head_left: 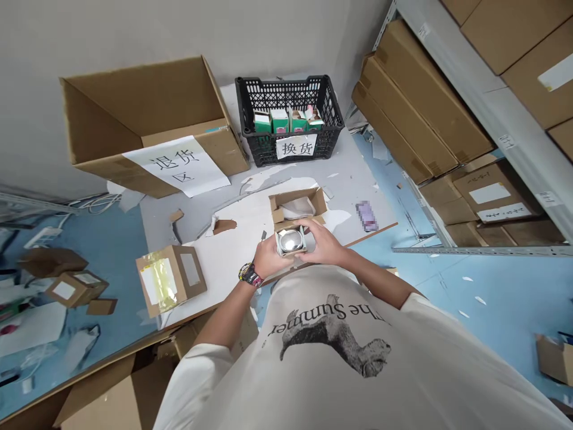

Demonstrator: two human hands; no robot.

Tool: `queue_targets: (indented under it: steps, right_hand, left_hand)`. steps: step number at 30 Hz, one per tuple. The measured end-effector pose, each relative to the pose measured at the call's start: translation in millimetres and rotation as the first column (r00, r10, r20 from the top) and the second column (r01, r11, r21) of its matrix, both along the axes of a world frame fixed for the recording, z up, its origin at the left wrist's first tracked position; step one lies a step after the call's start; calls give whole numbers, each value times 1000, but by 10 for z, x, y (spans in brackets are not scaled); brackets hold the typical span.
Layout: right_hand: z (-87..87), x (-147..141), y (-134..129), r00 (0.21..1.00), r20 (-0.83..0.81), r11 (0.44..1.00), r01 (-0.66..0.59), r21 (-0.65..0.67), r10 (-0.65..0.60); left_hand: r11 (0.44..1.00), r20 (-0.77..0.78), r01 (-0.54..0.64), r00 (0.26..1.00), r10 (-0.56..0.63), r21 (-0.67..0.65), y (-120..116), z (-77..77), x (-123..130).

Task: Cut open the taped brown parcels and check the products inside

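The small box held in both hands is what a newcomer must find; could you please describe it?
Start at the table, and look for the open cardboard box on it, on the near side of the black crate. Just below it in the picture, the left hand and right hand hold the small box. Unlike that cardboard neighbour, it frames a shiny silver, rounded thing.

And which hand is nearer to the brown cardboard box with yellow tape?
Left: the left hand is to the right of the box; the right hand is farther right, past the left hand.
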State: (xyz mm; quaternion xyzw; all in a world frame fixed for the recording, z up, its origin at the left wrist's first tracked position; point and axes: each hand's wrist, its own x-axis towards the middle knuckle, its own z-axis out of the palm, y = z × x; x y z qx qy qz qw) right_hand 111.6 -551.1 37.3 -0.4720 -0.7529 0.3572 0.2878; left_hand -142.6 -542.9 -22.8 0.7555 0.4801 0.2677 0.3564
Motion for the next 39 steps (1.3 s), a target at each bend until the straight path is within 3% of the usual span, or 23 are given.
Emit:
queue_targets:
  steps: [3,7,13,18,23,27,33,39]
  right_hand:
    - [342,95,270,1000,-28,998,-5,68,7]
    - [735,317,725,1000,13,992,-19,126,18]
    - [1034,666,1505,992,123,989,-25,145,7]
    - [1024,831,2260,992,122,973,-45,227,18]
    - [912,833,3174,997,66,959,-65,275,48]
    - [896,669,3961,995,55,945,-94,313,81]
    - [869,268,5107,998,27,934,-65,351,59]
    - [649,-78,5988,1000,-12,952,-10,306,15]
  left_hand:
    - [999,-29,24,999,-24,28,332,274,91]
    - [991,-89,73,994,-63,109,893,518,304]
    - [978,-135,134,984,-113,160,1815,735,683]
    - [975,-91,127,990,-112,181,2559,817,885]
    - [972,-74,71,996,-55,223,3313,891,894]
    - [965,-1,3,1000,-3,262,3975,885,796]
    - [939,163,-134,983,86,317,4866,708,587]
    - [978,365,-187,920,143,88,5370,621,426]
